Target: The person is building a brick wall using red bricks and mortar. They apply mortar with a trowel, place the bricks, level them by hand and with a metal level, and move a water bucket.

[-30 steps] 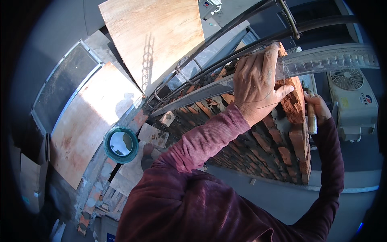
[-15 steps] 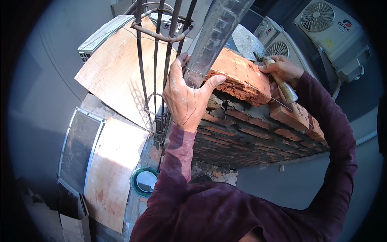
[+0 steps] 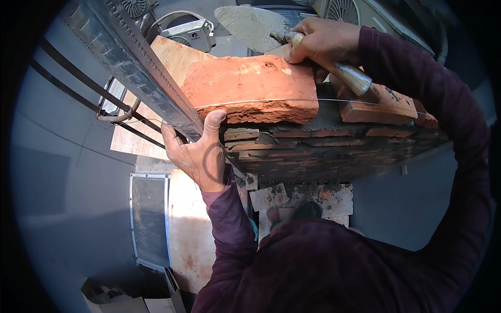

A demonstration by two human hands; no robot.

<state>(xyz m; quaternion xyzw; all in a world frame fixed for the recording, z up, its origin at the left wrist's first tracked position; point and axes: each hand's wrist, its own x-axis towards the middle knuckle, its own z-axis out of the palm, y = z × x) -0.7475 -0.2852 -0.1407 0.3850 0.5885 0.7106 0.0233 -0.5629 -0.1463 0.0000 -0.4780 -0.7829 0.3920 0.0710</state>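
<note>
My left hand (image 3: 201, 161) is closed around the lower part of a long metal profile (image 3: 138, 65), fingers behind it and thumb up against the near edge of a large orange brick (image 3: 250, 83). That brick lies on top of a brick wall (image 3: 313, 148) with grey mortar joints. A thin white string (image 3: 289, 99) runs along its near side. In my right hand (image 3: 334, 44) is a trowel (image 3: 249, 26), its broad blade coated in mortar and pointing left. The right fingertips also touch the brick's far right corner. The underside of the brick is hidden.
More laid bricks (image 3: 383, 104) continue to the right. Dark rebar (image 3: 78, 73) with a ring tie stands at the left. Plywood sheets (image 3: 190, 224) and a framed mesh panel (image 3: 150, 219) are below it. Air-conditioner units (image 3: 190, 34) stand behind the wall. An open cardboard box (image 3: 115, 300) sits at lower left.
The view has shifted and turned, so the metal profile and rebar lean further left. The trowel blade shows more fully now. Both hands remain at the brick, with the same holds.
</note>
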